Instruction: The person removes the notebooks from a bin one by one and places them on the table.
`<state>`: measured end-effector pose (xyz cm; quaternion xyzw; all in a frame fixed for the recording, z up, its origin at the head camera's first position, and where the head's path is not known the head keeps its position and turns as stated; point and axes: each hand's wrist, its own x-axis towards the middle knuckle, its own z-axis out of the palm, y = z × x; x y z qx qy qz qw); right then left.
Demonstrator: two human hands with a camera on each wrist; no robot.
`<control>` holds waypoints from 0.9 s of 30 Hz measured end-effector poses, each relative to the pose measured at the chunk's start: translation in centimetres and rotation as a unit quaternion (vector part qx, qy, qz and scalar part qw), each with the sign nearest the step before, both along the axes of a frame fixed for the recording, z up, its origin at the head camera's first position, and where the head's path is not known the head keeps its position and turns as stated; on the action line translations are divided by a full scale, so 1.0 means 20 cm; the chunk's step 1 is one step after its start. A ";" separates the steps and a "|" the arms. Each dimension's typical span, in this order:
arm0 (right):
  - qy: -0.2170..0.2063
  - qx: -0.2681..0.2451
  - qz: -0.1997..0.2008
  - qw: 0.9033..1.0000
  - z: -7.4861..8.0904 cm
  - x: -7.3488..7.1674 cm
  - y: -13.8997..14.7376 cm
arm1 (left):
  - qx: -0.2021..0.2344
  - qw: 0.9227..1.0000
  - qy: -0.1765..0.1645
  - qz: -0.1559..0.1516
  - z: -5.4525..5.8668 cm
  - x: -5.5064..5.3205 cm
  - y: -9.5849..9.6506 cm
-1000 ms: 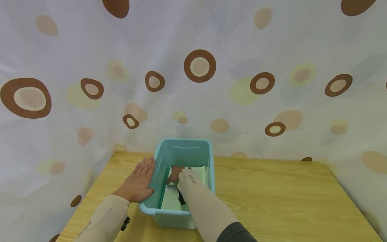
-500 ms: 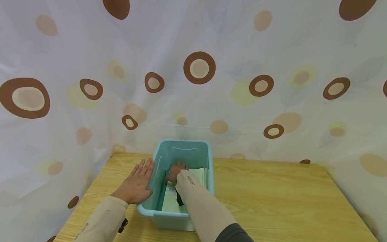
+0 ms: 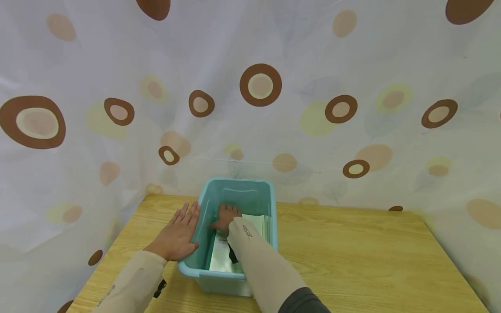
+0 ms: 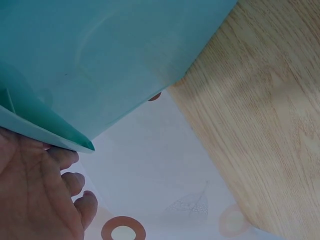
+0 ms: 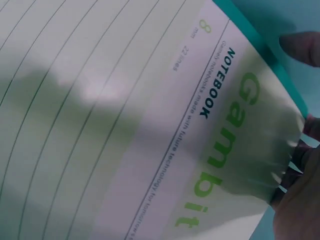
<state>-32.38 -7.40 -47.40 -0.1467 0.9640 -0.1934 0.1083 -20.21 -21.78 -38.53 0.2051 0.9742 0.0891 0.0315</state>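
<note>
A light blue plastic bin [image 3: 223, 284] stands on the table, and a notebook [image 3: 222, 256] with a pale cover lies inside it. In the right wrist view the notebook [image 5: 165, 115] shows printed lines, the words "NOTEBOOK" and "Gambit", and a green edge strip. My right hand [image 3: 227, 217] reaches into the bin, fingers at the notebook's far end and thumb held apart, just off the green edge. The left hand [image 3: 175, 238] rests with straight fingers along the bin's left rim. In the left wrist view its palm [image 4: 37, 195] lies under the rim's edge.
The bin sits on a wood-grain table [image 3: 352, 252], near its back edge. Behind and beside the table hangs a white sheet [image 3: 305, 65] with brown and yellow spots. Another pale sheet edge [image 3: 256, 221] shows in the bin right of my forearm.
My right hand has opened from a bent pose over the notebook and slid toward the bin's far left, fingers now spread. The left hand has stayed at the rim.
</note>
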 end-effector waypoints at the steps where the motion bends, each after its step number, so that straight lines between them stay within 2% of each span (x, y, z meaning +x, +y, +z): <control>1: 0.004 0.005 0.003 1.000 0.00 0.00 0.00 | 0.001 1.000 0.000 0.000 0.00 0.00 0.00; 6: 0.019 0.027 0.012 0.999 0.01 0.01 -0.01 | 0.004 1.000 -0.002 -0.001 -0.01 -0.01 0.00; 15: 0.030 0.027 -0.002 0.999 0.06 0.01 -0.01 | 0.004 1.000 -0.001 -0.003 0.00 0.00 0.00; 23: 0.047 0.041 0.023 0.998 0.09 0.02 -0.01 | 0.006 1.000 0.000 -0.001 0.00 0.00 0.00; 27: 0.065 0.048 0.023 0.996 0.11 0.01 -0.02 | 0.005 1.000 -0.004 0.002 0.00 0.00 0.00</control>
